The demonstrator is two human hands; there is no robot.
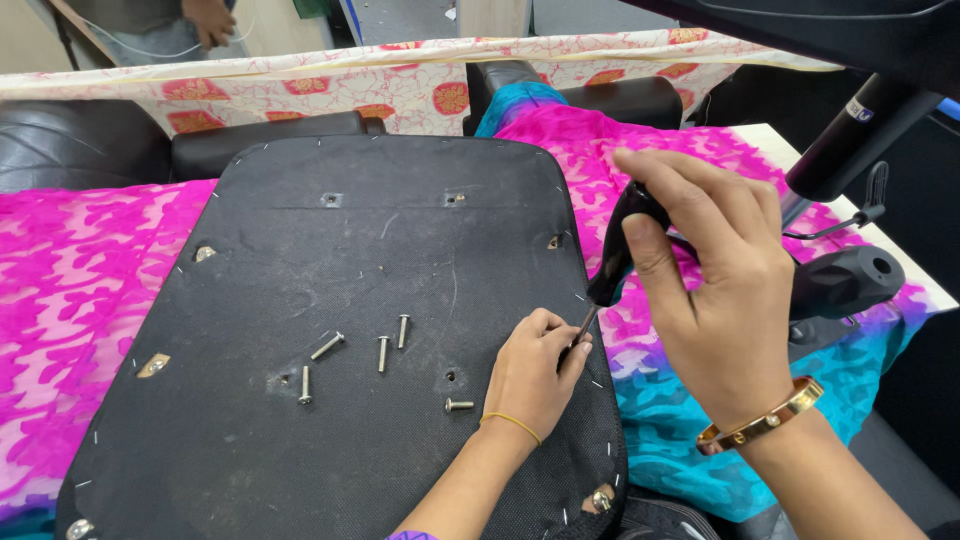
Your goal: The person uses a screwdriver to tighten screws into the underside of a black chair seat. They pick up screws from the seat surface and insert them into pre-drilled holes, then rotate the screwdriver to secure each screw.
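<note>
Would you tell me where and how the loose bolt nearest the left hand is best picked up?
I would pinch the bolt across its bare shank, coming straight down from above. It lies flat on the black seat underside, apart from the other bolts, with clear room on both sides just beside the left hand.

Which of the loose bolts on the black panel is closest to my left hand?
The bolt lying sideways, just left of your left hand. The other four lie in a group farther left.
</note>
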